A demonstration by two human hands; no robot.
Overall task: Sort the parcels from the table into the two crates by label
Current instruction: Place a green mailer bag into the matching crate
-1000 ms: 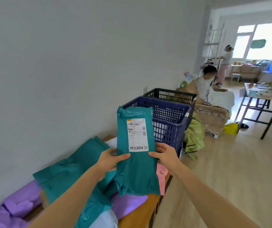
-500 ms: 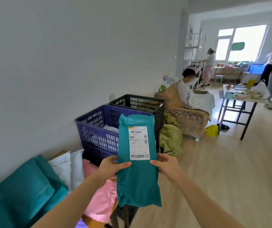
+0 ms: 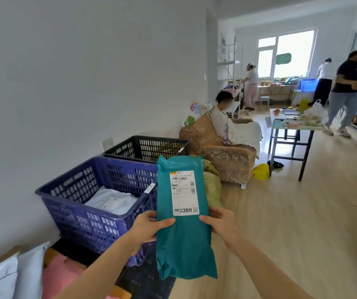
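Two bare hands hold a teal plastic mailer parcel (image 3: 184, 238) upright in the air at the middle of the view, its white printed shipping label (image 3: 184, 193) facing the camera. The left hand (image 3: 149, 229) grips the parcel's edge at nine o'clock, with the thumb laid across the front just below the label and the other fingers hidden behind the bag. The right hand (image 3: 222, 225) grips the opposite edge at three o'clock, its thumb on the front beside the label's lower corner and its fingers also behind.

The parcel rests on nothing. In the view it overlaps the near right corner of a dark blue plastic lattice crate (image 3: 82, 212), which stands at ten o'clock from it against the wall. A white plastic parcel (image 3: 112, 201) lies flat inside that crate. Just beyond it, at eleven o'clock, stands a black plastic lattice crate (image 3: 143, 147); its contents cannot be made out.

At seven o'clock of the view a pink soft parcel (image 3: 58, 275) and white plastic parcels (image 3: 11, 275) lie on a wooden table (image 3: 118, 293). A yellow-green bag (image 3: 213, 186) sits on the floor behind the held parcel. At one o'clock a person sits in a patterned brown armchair (image 3: 227, 160), and at two o'clock stands a metal-legged folding table (image 3: 291, 134).
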